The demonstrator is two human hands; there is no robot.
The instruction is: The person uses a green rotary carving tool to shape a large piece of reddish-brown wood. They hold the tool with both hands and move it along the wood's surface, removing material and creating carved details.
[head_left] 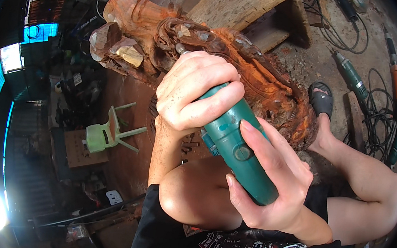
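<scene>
A green die grinder [229, 132] lies slantwise across my view, gripped in both hands. My left hand [197, 90] wraps round its front end, fingers curled over the body. Around the rear of the housing, my right hand [279, 181] closes with its thumb and fingers on opposite sides. The grinder's metal nose [181, 48] sticks out past my left hand toward a reddish-brown wood carving [265, 85]. That carving has deep folds and rough, faceted lumps. Whether the bit touches the wood, I cannot tell.
Wooden planks [240, 7] stand behind the carving. On the floor at right lie another green power tool [351, 74], an orange and black tool [396, 79] and tangled black cords [376, 113]. A light green plastic chair [103, 131] lies tipped at left. My sandalled foot [321, 100] is beside the carving.
</scene>
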